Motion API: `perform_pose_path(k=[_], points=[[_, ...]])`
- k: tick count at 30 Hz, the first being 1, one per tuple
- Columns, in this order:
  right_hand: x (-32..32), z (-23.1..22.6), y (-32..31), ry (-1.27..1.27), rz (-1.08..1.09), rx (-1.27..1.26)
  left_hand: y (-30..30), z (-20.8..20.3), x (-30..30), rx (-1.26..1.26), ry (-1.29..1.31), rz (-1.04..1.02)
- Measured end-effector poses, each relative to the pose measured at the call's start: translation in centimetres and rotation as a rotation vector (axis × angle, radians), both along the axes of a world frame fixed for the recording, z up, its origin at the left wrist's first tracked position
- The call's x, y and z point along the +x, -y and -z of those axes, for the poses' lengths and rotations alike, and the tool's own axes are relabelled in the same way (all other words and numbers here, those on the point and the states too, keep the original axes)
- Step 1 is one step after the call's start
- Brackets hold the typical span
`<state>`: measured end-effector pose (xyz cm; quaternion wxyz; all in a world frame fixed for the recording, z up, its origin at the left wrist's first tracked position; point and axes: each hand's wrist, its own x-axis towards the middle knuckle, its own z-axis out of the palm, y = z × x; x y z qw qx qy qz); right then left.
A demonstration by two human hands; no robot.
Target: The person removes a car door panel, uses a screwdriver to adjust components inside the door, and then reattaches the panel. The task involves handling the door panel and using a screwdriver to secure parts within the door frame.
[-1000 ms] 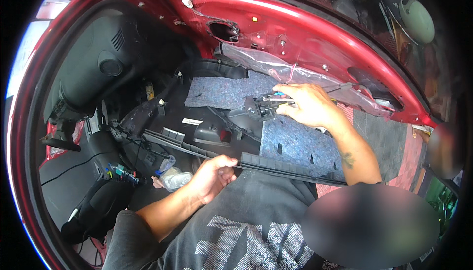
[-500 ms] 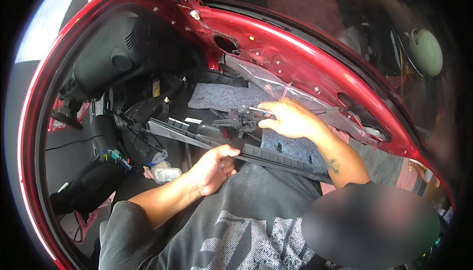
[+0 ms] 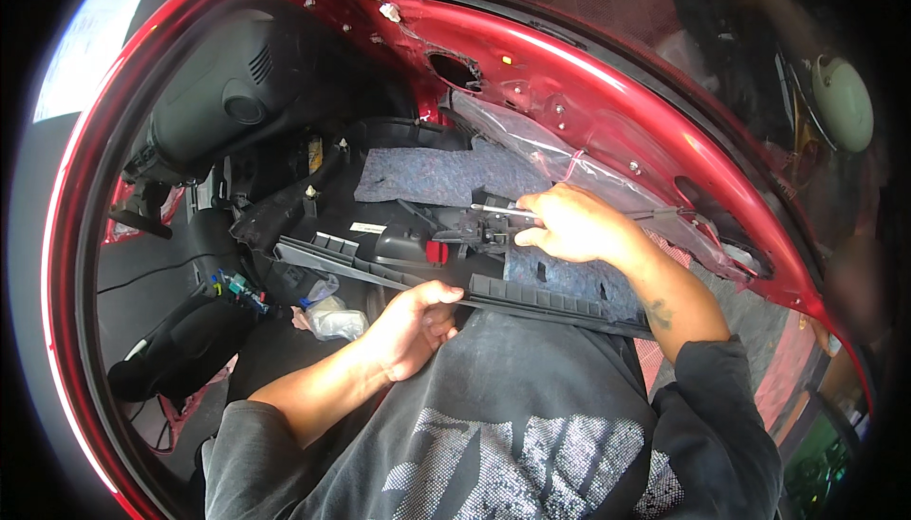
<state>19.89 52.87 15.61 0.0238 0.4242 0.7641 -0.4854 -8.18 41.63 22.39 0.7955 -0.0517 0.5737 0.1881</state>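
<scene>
A black plastic door trim panel [image 3: 392, 247] lies across my lap with its ribbed inner side up. My left hand [image 3: 421, 328] grips its near edge, thumb on top and fingers curled underneath. In my right hand [image 3: 581, 226] is a screwdriver [image 3: 501, 210], its thin metal shaft pointing left and its handle hidden by my fingers. The shaft lies over a black latch-like mechanism [image 3: 472, 232] in the middle of the panel. Blue-grey felt padding [image 3: 422, 175] covers the panel on its far side, and another felt piece [image 3: 569, 278] sits to the right.
A red car door [image 3: 569, 65] with clear plastic sheeting [image 3: 531, 145] stands open beyond the panel. To the left are the dashboard [image 3: 213, 93], a crumpled plastic bag [image 3: 334, 321] and loose connectors [image 3: 242, 289]. White clips [image 3: 310, 194] stick up from the panel's far left part.
The view has shifted slightly. My right hand and the screwdriver remain at the mechanism, with more of the shaft showing now. My left hand keeps its grip on the panel's edge.
</scene>
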Motion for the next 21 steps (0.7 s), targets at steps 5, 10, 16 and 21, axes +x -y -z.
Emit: perform_pose_path(k=[5,10,16,21], points=[[0.1,1.5,0.2,-0.017,0.015,-0.001,-0.2,0.8,0.4,0.010,-0.013,0.030],[-0.2,1.3,0.2,0.001,0.032,-0.003,-0.7,0.7,0.8,0.004,-0.045,0.029],[-0.8,2.2,-3.0,0.040,-0.108,-0.014,-0.5,1.2,0.9,0.015,-0.035,0.041],[-1.5,2.3,-4.5,0.045,-0.186,-0.066,-0.7,1.3,1.4,-0.011,-0.053,0.071]])
